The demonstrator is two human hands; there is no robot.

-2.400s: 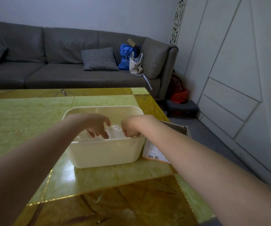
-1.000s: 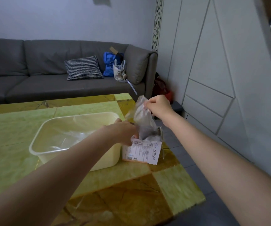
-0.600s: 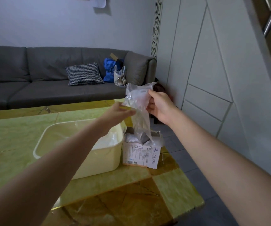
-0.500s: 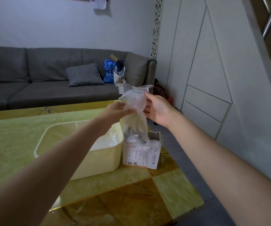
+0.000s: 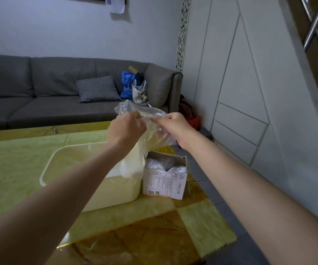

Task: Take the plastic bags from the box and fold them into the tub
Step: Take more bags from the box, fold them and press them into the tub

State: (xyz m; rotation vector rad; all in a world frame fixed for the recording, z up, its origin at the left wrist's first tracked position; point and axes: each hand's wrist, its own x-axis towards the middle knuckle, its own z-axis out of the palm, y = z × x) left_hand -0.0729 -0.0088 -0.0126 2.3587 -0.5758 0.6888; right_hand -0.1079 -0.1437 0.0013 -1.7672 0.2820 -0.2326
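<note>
The green and amber marble-patterned table (image 5: 16, 159) carries a cream rectangular plastic tub (image 5: 116, 190), well in from its right edge. Just right of the tub stands an open white cardboard box (image 5: 164, 183) holding crumpled bags, its printed label too small to read. Above the tub, the left hand (image 5: 125, 129) and right hand (image 5: 175, 127) each pinch a clear crumpled plastic bag (image 5: 144, 134); its lower part hangs into the tub.

The clear plastic bag (image 5: 144, 119), earlier trailing from the box (image 5: 165, 178), now hangs free, stretched between the left hand (image 5: 125, 129) and right hand (image 5: 173, 127).
</note>
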